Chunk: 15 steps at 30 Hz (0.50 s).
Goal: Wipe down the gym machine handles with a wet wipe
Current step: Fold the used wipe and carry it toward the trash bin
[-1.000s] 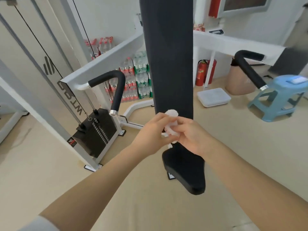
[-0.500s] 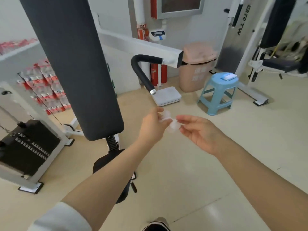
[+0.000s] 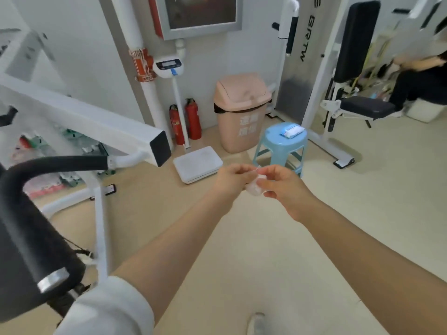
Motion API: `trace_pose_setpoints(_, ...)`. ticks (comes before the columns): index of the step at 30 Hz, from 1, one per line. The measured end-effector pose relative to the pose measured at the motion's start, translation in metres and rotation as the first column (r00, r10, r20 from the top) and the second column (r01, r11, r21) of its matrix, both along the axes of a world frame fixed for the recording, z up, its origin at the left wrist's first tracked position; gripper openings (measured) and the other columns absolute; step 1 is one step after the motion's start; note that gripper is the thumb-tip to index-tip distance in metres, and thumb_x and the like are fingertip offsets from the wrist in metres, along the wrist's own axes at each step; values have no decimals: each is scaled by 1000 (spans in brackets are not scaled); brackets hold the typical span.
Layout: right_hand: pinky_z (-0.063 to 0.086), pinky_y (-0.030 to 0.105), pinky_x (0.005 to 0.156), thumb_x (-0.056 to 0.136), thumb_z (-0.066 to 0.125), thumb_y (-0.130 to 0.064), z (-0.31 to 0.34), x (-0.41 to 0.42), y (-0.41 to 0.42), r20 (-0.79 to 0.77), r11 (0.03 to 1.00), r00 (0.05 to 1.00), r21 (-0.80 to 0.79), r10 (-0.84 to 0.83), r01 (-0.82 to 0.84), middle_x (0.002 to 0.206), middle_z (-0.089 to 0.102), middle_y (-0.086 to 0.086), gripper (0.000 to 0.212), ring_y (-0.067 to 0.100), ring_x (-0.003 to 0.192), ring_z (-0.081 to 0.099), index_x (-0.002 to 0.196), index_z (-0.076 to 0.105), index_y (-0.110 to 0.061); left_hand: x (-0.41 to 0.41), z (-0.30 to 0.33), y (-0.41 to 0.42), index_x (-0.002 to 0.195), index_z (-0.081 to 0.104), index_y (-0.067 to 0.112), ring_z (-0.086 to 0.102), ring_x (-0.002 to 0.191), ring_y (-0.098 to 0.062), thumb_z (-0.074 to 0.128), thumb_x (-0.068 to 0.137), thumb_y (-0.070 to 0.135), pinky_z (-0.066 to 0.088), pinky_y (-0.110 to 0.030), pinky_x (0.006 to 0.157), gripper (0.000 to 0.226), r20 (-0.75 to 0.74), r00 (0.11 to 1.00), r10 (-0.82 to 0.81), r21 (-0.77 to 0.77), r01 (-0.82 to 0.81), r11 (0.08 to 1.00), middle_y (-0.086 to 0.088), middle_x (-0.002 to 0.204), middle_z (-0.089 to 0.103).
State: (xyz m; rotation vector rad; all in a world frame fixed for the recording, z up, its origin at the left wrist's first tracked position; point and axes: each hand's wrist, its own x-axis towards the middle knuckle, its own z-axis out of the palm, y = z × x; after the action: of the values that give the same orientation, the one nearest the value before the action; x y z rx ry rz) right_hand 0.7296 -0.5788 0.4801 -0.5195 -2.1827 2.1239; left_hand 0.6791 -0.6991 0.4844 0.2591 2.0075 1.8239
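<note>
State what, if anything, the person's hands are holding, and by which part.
A small crumpled white wet wipe, pinched between both hands: left hand on its left side, right hand on its right.

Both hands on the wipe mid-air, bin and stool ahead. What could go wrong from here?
1. The small crumpled white wet wipe is only pinched between the left hand and right hand over bare floor; a loose handover could probably drop it.
2. The black padded curved machine handle juts out close at the left; the left arm could knock it.
3. The pink swing-lid trash bin is lidded and the light blue plastic stool stands beside it, so a toss may miss.
</note>
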Motion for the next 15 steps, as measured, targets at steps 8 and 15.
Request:
trace_pose_setpoints(8,46,20,63,87,59,-1,11,-179,105,14,999,999,26,43,-44,83,60,1,12,10,70,56,87,55,-12,-170,12,98,83,63,12,59,73,-17,47,88,-5,51,-27,71,24,61,998,28,43,-31,999,-4,79,64)
trace_pose_setpoints(15,49,30,76,86,57,3,-24,-357,165,10,993,996,-76,90,-89,79,60,4,14,18,76,57,81,59,-10,-337,-20,158,85,58,12,52,65,-9,55,87,3,40,-7,44,10,47,984,173,-33,-172,985,-2,81,58)
